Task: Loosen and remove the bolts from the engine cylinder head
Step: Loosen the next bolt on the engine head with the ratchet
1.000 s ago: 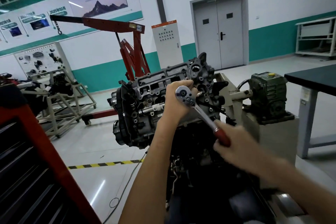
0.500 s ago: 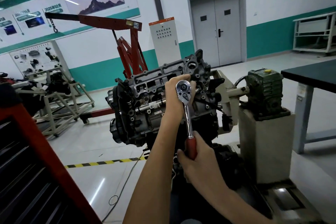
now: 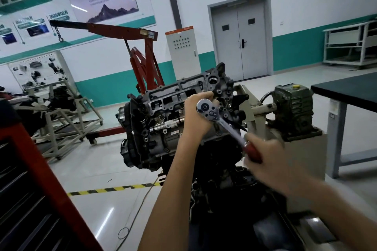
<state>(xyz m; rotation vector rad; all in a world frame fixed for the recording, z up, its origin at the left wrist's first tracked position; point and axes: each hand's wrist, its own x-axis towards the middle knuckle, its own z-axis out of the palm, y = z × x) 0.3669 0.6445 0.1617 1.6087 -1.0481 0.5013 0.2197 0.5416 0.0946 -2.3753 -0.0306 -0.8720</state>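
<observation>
The right hand (image 3: 267, 159), low and right of centre and blurred, has its fingers wrapped round the red handle (image 3: 252, 152) of a ratchet wrench (image 3: 225, 125). The wrench slants up and left from that grip to its round chrome head (image 3: 205, 107). The left hand (image 3: 194, 116) is curled round behind the head, fingers hooked over the top, steadying it against the metal. What the wrench is seated on is hidden by that hand.

The tool sits on the cylinder head (image 3: 173, 98), the grey casting at mid-frame on top of the engine (image 3: 146, 142), which is tipped so its open face looks toward the viewer.

A red tool cabinet (image 3: 34, 179) fills the lower left corner, and beyond it a strip of yellow-and-black floor tape (image 3: 114, 188) runs toward the engine. To the right of the engine stands a grey-green gearbox (image 3: 292, 108), and past that a black-topped table (image 3: 350, 92) at the right edge. Behind the engine rises a red engine crane (image 3: 142, 63), its boom reaching toward the upper left. On the far wall are a white control cabinet (image 3: 181, 47) and a grey double door (image 3: 240, 40).
</observation>
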